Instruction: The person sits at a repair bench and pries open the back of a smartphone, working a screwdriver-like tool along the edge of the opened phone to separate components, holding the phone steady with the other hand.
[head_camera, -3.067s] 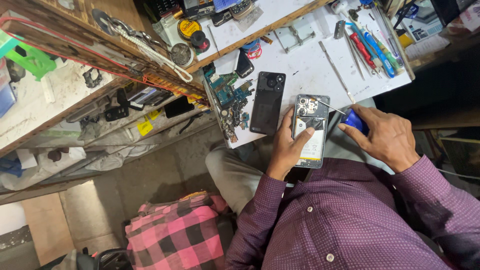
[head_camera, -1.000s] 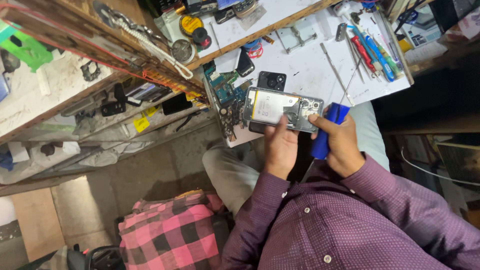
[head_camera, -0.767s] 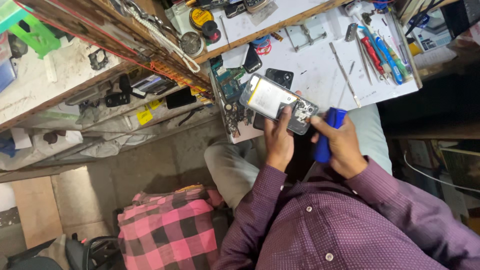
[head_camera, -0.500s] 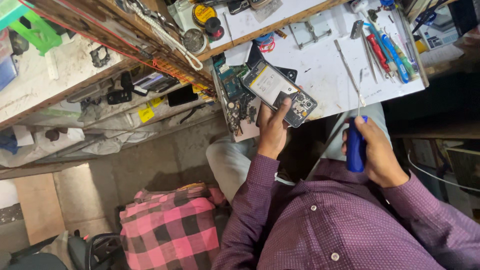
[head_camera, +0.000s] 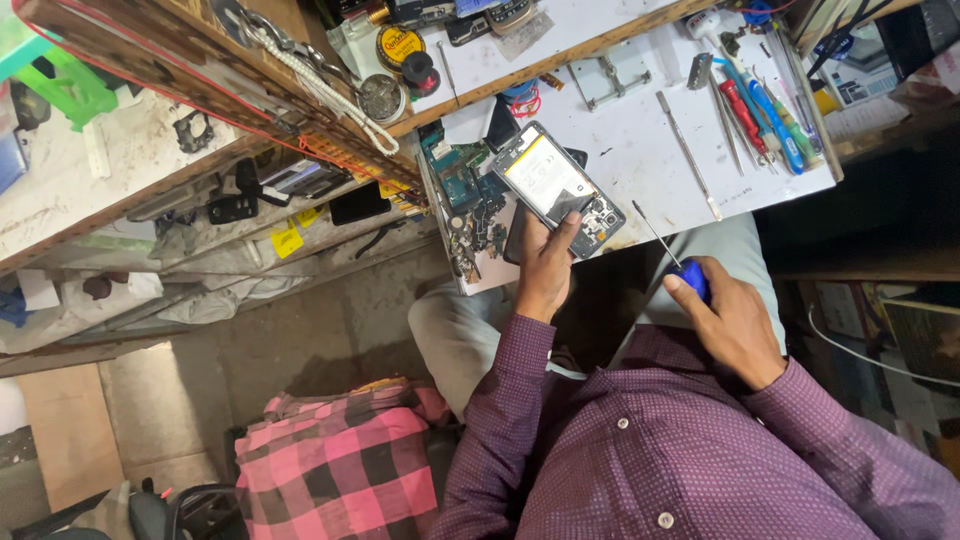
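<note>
Left hand (head_camera: 545, 265) is clamping the opened phone (head_camera: 558, 188) at the tabletop (head_camera: 640, 150) edge; right hand (head_camera: 735, 325) is gripping the blue screwdriver (head_camera: 680, 262), tip angling up-left toward the phone's lower corner.

Probably a phone-repair workshop: tool-strewn workbench (head_camera: 640, 150), circuit boards (head_camera: 462, 185).

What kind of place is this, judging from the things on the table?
Most likely a small phone repair bench. The left hand holds an opened phone, the right hand a blue screwdriver, and loose circuit boards and hand tools lie on the white table.
</note>
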